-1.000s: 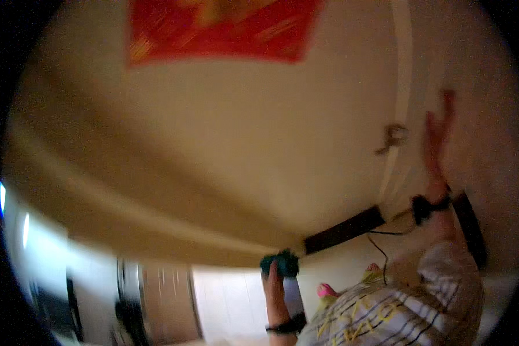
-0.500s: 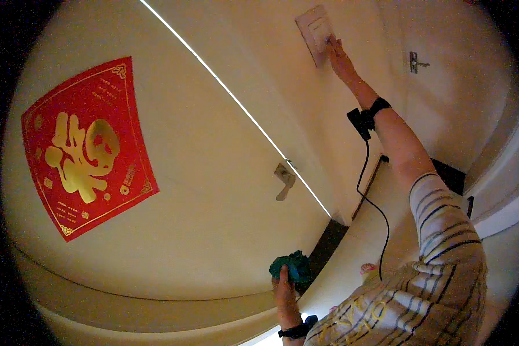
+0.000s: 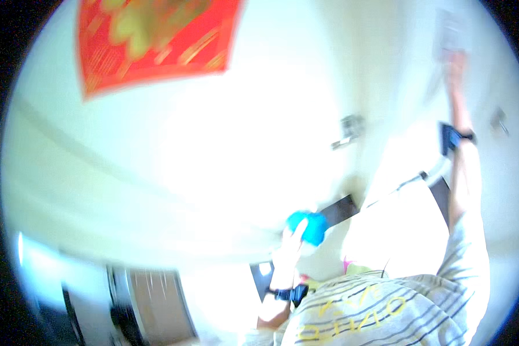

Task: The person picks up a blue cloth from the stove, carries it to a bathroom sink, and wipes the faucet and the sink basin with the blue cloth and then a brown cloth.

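Observation:
A crumpled bright teal cloth (image 3: 313, 228) is bunched in my left hand (image 3: 290, 242), the thumb lying across its near side. That hand is low in the middle of the view, in front of a pale door. My right arm stretches far up to the right. At its end my right hand (image 3: 457, 66) is at a light-coloured wall switch plate (image 3: 452, 32). Motion blur smears its fingers, and I cannot tell whether they touch the plate. Black straps with small devices circle both wrists.
The pale door bears a red square sheet with gold decoration (image 3: 155, 49) and a metal lever handle (image 3: 349, 130). Another lever handle (image 3: 500, 121) is on the far right. A dark cable (image 3: 403, 184) hangs by my right arm. A brown panel (image 3: 158, 305) stands at lower left.
The dim scene has turned very bright, and the view has swung, shifting the red sheet upward. My right hand stays by the switch plate; my left still holds the cloth.

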Demonstrator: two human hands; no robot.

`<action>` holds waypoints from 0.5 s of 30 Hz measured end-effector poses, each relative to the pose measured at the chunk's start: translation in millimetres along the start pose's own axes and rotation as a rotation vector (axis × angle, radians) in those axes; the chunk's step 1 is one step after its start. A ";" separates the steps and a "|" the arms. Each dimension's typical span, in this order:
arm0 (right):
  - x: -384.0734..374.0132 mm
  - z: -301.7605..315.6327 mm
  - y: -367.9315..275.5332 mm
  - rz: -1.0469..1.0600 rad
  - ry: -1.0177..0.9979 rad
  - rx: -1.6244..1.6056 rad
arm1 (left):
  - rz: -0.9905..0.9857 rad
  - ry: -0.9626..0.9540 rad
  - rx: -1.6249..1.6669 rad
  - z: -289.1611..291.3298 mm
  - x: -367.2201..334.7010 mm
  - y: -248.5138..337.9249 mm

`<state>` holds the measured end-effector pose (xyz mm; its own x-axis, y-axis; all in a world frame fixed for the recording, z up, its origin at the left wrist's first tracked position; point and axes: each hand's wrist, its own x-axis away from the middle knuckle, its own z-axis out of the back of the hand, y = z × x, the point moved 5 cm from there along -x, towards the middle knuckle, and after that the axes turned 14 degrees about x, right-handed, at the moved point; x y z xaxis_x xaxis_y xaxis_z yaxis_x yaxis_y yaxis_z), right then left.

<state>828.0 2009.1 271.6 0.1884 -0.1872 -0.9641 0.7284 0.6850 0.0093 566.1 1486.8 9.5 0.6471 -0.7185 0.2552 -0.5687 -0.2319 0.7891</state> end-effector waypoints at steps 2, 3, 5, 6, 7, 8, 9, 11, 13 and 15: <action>9.4 32.6 -15.4 0.207 0.192 -0.096 | -0.032 0.053 0.007 -6.3 5.7 8.0; 15.5 58.3 -97.1 -0.064 0.011 -0.375 | -0.043 0.089 0.018 6.2 16.1 12.3; 58.6 93.1 -234.3 -0.327 -0.279 -0.812 | -0.081 0.148 0.044 38.9 45.5 18.7; 98.1 86.3 -263.8 -0.272 -0.409 -1.027 | -0.110 0.121 0.075 34.2 47.5 29.1; 120.7 102.6 -331.8 0.001 -0.545 -1.078 | -0.137 0.146 0.102 43.8 59.3 36.7; 153.2 117.2 -388.2 0.018 -0.826 -1.216 | -0.163 0.165 0.127 50.4 68.9 47.9; 199.3 120.8 -430.2 0.163 -1.027 -1.094 | -0.158 0.148 0.148 57.0 78.5 56.7; 244.4 159.7 -525.0 0.111 -1.245 -1.519 | -0.243 0.290 0.149 87.2 99.0 55.7; 245.8 201.9 -589.0 0.216 -1.264 -1.589 | -0.252 0.357 0.070 122.4 117.3 67.5; 242.8 217.8 -640.4 0.111 -1.260 -1.493 | -0.262 0.424 -0.017 165.7 135.6 86.1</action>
<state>550.8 1371.6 89.3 0.9646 0.0413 -0.2603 -0.2395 0.5497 -0.8003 520.7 1260.7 19.5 0.9187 -0.3068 0.2488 -0.3532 -0.3560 0.8652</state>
